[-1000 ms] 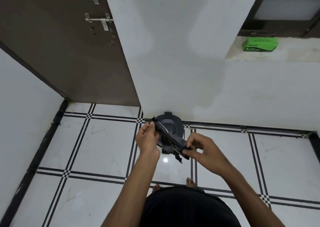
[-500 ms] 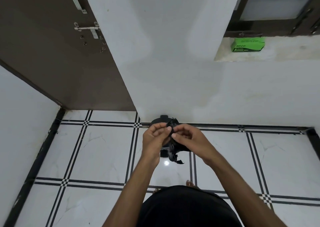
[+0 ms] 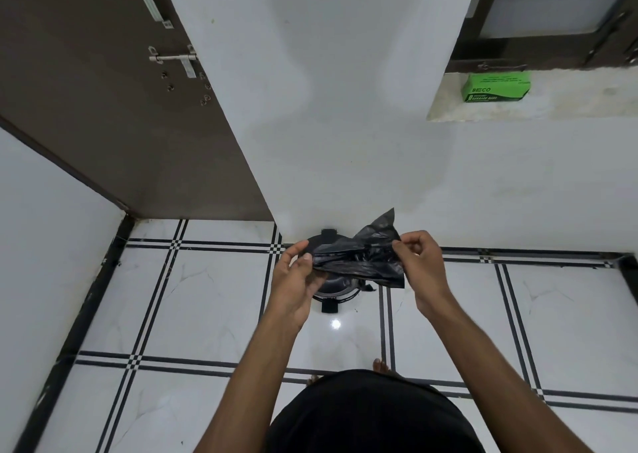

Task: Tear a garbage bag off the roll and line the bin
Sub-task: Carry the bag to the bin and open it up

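Note:
A crumpled black garbage bag is stretched between my two hands, partly unfolded, one corner sticking up to the right. My left hand pinches its left end with thumb and fingers. My right hand pinches its right edge. Directly below the bag stands a small round black pedal bin against the white wall, lid shut, mostly hidden by the bag; its pedal shows at the front. A green box of garbage bags lies on the window ledge at the upper right.
A brown door with a metal latch stands open on the left. White wall rises behind the bin. The floor is white tile with black lines. My toes show just behind the bin.
My hands have moved apart from a close pinch, spreading the bunched bag sideways so that it is wider and partly unfolded. The camera has tilted slightly.

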### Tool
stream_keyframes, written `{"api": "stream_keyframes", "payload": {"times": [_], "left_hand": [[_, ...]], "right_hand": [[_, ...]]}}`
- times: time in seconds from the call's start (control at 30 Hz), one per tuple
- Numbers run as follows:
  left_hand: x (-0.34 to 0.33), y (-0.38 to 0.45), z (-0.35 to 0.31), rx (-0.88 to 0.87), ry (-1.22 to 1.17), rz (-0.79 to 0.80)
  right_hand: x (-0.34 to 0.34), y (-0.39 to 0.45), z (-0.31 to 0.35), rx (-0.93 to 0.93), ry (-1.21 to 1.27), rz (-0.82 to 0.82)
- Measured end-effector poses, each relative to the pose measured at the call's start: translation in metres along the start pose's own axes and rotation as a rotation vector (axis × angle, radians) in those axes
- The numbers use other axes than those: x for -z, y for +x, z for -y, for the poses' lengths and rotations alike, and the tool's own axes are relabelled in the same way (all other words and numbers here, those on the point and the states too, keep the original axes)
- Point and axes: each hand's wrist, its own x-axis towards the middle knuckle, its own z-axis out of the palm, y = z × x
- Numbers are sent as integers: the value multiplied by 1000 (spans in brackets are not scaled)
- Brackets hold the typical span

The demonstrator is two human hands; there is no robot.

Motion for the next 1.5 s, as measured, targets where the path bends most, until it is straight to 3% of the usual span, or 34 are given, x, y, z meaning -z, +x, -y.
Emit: {"api": "stream_keyframes", "payload": {"times": [0.13,0.23,0.3,0.47,0.53,0.77,0.97,1.07,1.13,1.23,1.37,1.5], "left_hand": [[-12,-2,-1,112,-187,43],[-16,-5,-2,104,-55,98],[-15,-6,-1,32,157,139],[-5,-3,9,-377,1065,237],[-8,-2,11,-458,1147,204],[-8,14,6,-307,683,-71],[-10,24,-19,-295,402,-247],[0,26,-43,-262,145,-351],[12,27,-53,-283,136,-370],[28,27,-55,-410,429,-334],[44,22,-51,-546,995,-129],[52,20,-43,-567,1520,-149]], "right_hand": [[-4,4,2,17,68,-53],[-6,9,8,-29,137,-76],[-5,13,11,-17,153,-85],[-6,19,16,31,111,-113],[-8,21,16,32,89,-108],[-17,6,19,164,66,-9],[-12,-6,22,369,-405,288],[1,-1,17,438,-553,277],[13,9,11,435,-649,213],[23,25,6,364,-751,129],[35,51,10,169,-652,-83],[49,68,3,100,-731,-78]]}}
